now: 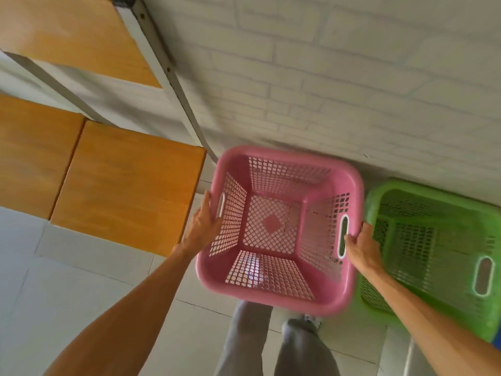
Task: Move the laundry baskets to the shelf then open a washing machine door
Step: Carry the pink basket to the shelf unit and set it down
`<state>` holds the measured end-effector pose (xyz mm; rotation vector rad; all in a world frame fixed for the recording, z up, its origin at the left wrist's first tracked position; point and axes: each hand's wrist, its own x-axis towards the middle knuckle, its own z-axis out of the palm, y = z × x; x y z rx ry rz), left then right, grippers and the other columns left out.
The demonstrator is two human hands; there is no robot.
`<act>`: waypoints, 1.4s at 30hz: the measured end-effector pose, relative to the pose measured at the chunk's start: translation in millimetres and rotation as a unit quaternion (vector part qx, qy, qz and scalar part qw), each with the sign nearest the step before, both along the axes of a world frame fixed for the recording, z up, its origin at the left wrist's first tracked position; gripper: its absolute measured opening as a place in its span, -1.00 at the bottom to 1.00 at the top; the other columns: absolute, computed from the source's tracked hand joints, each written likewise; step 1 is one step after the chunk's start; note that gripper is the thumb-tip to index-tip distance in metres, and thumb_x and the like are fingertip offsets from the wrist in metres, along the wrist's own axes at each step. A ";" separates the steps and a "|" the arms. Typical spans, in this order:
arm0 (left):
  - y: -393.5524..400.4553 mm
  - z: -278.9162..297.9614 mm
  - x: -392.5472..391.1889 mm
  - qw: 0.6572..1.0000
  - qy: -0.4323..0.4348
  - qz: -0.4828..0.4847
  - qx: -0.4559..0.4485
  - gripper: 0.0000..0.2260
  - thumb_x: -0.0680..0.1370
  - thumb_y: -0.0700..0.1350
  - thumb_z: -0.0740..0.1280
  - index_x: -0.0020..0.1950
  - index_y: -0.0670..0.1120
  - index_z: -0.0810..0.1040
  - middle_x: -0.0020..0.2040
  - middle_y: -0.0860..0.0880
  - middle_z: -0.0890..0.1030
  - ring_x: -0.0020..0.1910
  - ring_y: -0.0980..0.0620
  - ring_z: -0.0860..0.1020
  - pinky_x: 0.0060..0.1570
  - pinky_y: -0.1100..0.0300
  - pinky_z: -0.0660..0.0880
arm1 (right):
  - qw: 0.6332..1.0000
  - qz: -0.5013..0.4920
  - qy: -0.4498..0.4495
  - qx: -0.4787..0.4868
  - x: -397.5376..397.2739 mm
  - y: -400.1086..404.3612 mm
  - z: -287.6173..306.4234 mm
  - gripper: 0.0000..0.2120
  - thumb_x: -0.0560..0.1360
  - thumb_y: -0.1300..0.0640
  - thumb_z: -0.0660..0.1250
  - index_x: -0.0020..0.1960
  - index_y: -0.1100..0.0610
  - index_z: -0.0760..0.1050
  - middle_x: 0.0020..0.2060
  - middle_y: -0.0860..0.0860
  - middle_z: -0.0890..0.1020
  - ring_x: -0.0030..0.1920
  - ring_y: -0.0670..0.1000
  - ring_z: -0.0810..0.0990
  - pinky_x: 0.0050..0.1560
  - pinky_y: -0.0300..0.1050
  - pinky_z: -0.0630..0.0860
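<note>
Both hands, left hand [204, 222] and right hand [362, 246], clamped on pink perforated plastic basket [276, 229]; I risk clipping wooden shelf [127, 191] corner.

I look down on a pale tiled floor [81, 289] meeting a white brick wall [339, 77]. A green basket [433, 253] sits on the tiles just beyond my right fingertips. Past my left fingertips stands a shelf [122, 191] with bare wooden boards on a white metal frame, a higher board [67, 36] above it.
</note>
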<state>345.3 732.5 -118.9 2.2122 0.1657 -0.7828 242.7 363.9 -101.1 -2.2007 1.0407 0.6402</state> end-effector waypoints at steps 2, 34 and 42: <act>6.9 48.2 -28.2 0.999 -0.035 0.022 -0.004 -0.34 0.61 -0.24 0.19 0.62 0.00 -0.07 -0.15 -0.14 0.63 -0.40 -0.07 0.65 -0.52 0.10 0.59 | 0.998 0.002 -0.062 -0.003 -10.2 6.0 53.8 -0.56 0.61 0.21 0.21 0.44 0.27 0.20 -0.10 0.18 0.61 -0.47 -0.05 0.52 -0.58 -0.23 0.39; 436.8 435.5 -684.7 0.657 -0.205 0.720 0.091 -0.45 0.55 -0.08 0.32 0.53 0.13 0.28 -0.09 -0.11 0.70 -0.27 -0.16 0.70 -0.27 -0.07 0.67 | 0.705 0.610 -0.275 0.237 -204.5 664.5 429.7 -0.44 0.46 -0.02 0.41 0.43 0.04 0.38 -0.01 -0.01 0.65 -0.22 -0.05 0.64 -0.32 -0.46 0.47; 551.9 467.7 -713.5 0.600 -0.261 0.753 0.072 -0.48 0.57 -0.06 0.35 0.51 0.13 0.30 -0.03 -0.09 0.70 -0.22 -0.08 0.72 -0.24 -0.04 0.67 | 0.702 0.596 -0.284 0.267 -233.8 811.4 439.4 -0.53 0.51 -0.02 0.36 0.38 0.08 0.40 -0.09 0.00 0.64 -0.32 -0.17 0.63 -0.37 -0.41 0.56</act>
